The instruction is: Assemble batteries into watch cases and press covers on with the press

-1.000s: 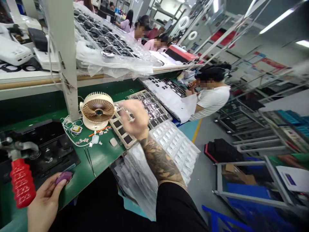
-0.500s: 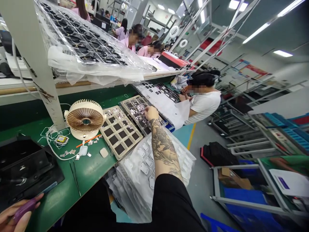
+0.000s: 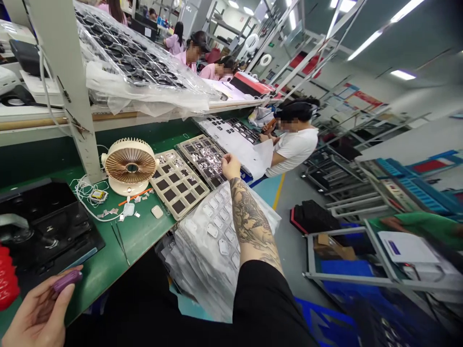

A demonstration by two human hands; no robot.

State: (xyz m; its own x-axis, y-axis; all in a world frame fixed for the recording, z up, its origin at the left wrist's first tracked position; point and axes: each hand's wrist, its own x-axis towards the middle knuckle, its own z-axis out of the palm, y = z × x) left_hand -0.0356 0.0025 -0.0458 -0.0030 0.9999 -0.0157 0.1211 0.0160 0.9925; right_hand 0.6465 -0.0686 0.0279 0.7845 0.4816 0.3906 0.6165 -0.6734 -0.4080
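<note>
My left hand, at the lower left by the table edge, holds a small purple object between thumb and fingers. My right hand is reached out over the right edge of a dark compartment tray that holds many small shiny pieces. Its fingers are bent together; what they hold, if anything, is too small to make out. Left of that tray lies a beige tray with dark square compartments. Under my right forearm is a stack of clear plastic sheets with rounded white pieces.
A beige fan stands on the green table, with tweezers, cables and small scraps nearby. A black device lies at the left, a red object at the edge. A person in white sits beyond the trays.
The view has shifted, and more of my left hand with the purple object shows. My right hand has moved from over the dark tray's pieces towards its right edge. A red object has appeared at far left.
</note>
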